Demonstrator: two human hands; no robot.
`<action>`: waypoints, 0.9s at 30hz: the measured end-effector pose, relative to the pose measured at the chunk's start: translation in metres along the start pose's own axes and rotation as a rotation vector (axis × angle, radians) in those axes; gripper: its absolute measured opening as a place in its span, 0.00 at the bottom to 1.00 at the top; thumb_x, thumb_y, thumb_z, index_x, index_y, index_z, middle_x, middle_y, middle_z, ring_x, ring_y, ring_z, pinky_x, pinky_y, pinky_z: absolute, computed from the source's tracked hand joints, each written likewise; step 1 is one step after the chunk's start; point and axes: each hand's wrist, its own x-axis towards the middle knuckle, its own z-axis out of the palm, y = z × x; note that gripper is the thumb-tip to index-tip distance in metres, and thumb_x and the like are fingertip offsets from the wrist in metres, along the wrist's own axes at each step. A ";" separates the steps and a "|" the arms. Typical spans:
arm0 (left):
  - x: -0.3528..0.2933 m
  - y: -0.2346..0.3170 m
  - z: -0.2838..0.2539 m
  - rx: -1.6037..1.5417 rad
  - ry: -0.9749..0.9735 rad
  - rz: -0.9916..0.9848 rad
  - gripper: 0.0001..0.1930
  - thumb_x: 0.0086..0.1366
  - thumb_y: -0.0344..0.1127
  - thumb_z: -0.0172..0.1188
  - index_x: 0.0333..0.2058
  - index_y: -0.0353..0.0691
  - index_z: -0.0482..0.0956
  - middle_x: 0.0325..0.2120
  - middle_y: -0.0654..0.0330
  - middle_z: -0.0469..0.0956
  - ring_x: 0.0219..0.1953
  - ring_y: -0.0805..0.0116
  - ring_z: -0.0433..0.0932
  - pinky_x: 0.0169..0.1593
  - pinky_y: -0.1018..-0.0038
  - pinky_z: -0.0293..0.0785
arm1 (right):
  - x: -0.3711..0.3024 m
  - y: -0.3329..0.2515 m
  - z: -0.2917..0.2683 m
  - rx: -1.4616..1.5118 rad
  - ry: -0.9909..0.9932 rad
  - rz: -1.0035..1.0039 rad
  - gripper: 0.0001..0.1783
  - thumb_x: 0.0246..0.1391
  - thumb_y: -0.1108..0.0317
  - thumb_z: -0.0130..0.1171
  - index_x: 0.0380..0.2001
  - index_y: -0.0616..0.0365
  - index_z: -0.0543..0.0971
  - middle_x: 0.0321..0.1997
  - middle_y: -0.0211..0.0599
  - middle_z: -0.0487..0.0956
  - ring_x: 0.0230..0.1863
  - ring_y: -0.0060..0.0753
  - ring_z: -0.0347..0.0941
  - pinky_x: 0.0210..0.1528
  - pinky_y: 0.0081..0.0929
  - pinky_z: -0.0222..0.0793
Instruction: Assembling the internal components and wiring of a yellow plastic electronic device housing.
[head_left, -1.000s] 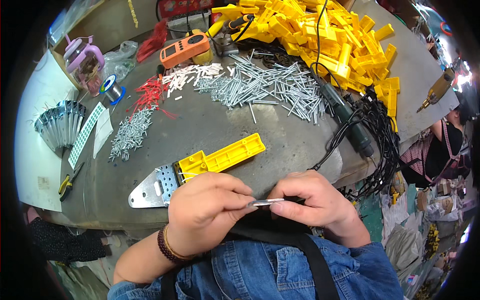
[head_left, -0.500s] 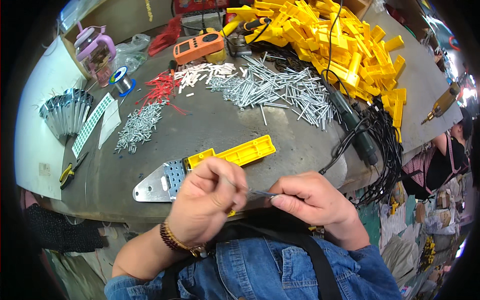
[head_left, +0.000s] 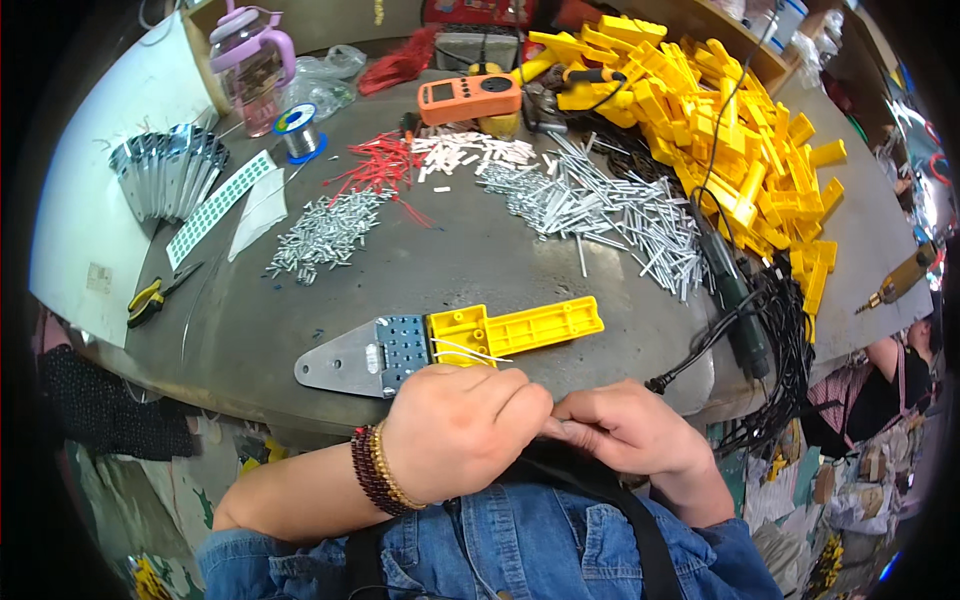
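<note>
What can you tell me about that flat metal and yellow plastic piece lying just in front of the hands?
The piece lies flat on the grey table, pointing left to right. Its left part is a shiny, tapered metal plate with a round hole near the tip and a grid of small holes. Its right part is a long, ribbed yellow plastic block. Thin white wires lie across the yellow part. The left hand sits just below it, seemingly not touching.

Bare grey surface [head_left: 480, 255] lies open in the middle, between the yellow block on its metal plate [head_left: 450, 345] at the near edge and the scattered parts behind. Farther back the way is crowded: small metal pins [head_left: 325, 230] to the left, long metal pins [head_left: 620, 210] to the right, red wire pieces [head_left: 375, 165] between. The yellow block heap [head_left: 740, 130] and black cables [head_left: 775, 320] close off the right side.
</note>
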 end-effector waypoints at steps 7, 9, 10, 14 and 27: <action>-0.009 -0.082 -0.082 0.350 -0.194 -0.481 0.07 0.58 0.36 0.57 0.26 0.41 0.80 0.23 0.57 0.78 0.28 0.52 0.77 0.34 0.62 0.73 | -0.003 0.031 -0.004 0.565 -0.086 0.242 0.11 0.64 0.67 0.53 0.42 0.63 0.78 0.23 0.25 0.76 0.25 0.11 0.69 0.24 0.14 0.64; 0.006 -0.122 -0.080 0.356 -0.069 -0.528 0.08 0.59 0.37 0.58 0.31 0.39 0.79 0.29 0.53 0.78 0.36 0.52 0.77 0.41 0.60 0.72 | -0.003 0.034 -0.009 0.617 -0.110 0.234 0.11 0.64 0.67 0.53 0.42 0.63 0.78 0.23 0.26 0.77 0.25 0.12 0.70 0.24 0.13 0.64; 0.008 -0.146 -0.067 0.370 0.000 -0.402 0.07 0.59 0.37 0.59 0.32 0.40 0.79 0.30 0.54 0.77 0.36 0.52 0.76 0.41 0.60 0.73 | 0.000 0.036 -0.012 0.662 -0.135 0.224 0.11 0.63 0.67 0.53 0.42 0.62 0.79 0.24 0.26 0.77 0.24 0.12 0.70 0.25 0.13 0.64; 0.038 -0.185 -0.040 0.516 -0.203 -0.254 0.07 0.57 0.35 0.61 0.32 0.40 0.76 0.33 0.56 0.75 0.38 0.54 0.76 0.42 0.61 0.73 | -0.003 0.044 -0.012 0.724 -0.092 0.177 0.11 0.63 0.68 0.54 0.42 0.64 0.78 0.25 0.27 0.77 0.24 0.12 0.70 0.24 0.11 0.64; 0.041 -0.046 -0.018 -0.272 0.050 -0.177 0.10 0.57 0.26 0.64 0.38 0.36 0.77 0.29 0.57 0.79 0.30 0.68 0.80 0.35 0.76 0.75 | 0.016 0.012 0.000 0.618 0.439 0.053 0.13 0.56 0.72 0.61 0.44 0.62 0.78 0.35 0.23 0.77 0.32 0.09 0.66 0.32 0.11 0.61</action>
